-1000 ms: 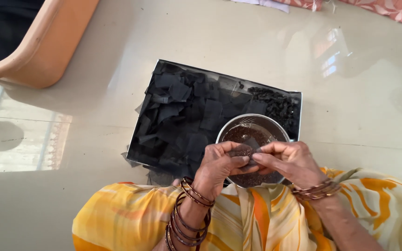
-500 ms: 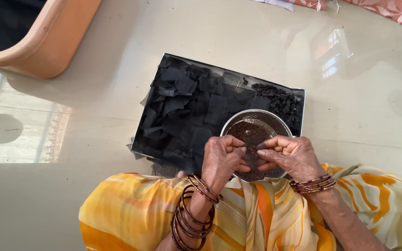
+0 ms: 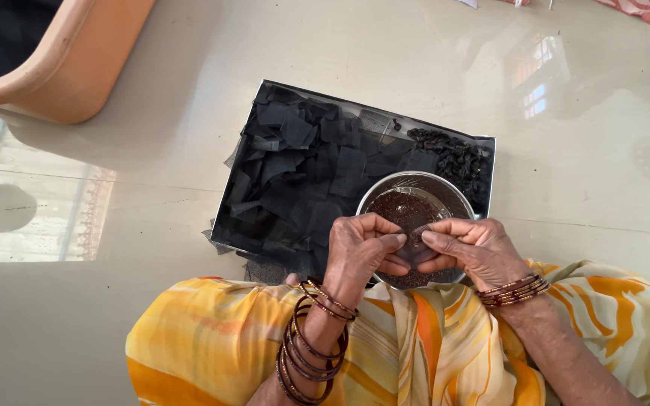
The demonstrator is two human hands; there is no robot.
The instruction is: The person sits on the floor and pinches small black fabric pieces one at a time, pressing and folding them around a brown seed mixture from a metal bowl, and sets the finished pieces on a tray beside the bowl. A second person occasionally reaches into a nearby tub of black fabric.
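A small dark piece [image 3: 414,242] was pinched between the fingertips of the left hand [image 3: 359,252] and the right hand [image 3: 472,252], the two hands brought together just below the centre of the frame. The piece was held over a round steel bowl [image 3: 445,188] of dark grains; its long axis and the way it pointed could not be told, since it was mostly hidden by the fingers. The bowl was set in the lower right part of a shallow black tray [image 3: 355,113], which was heaped with black scraps [image 3: 302,173] and a dark clump [image 3: 457,154] at its upper right corner. The tray was laid on a glossy pale floor [image 3: 566,113], marked by window reflections. A curved tan seat edge [image 3: 77,68] was seen in the upper left. Yellow-and-orange cloth [image 3: 212,346] filled the lower frame.
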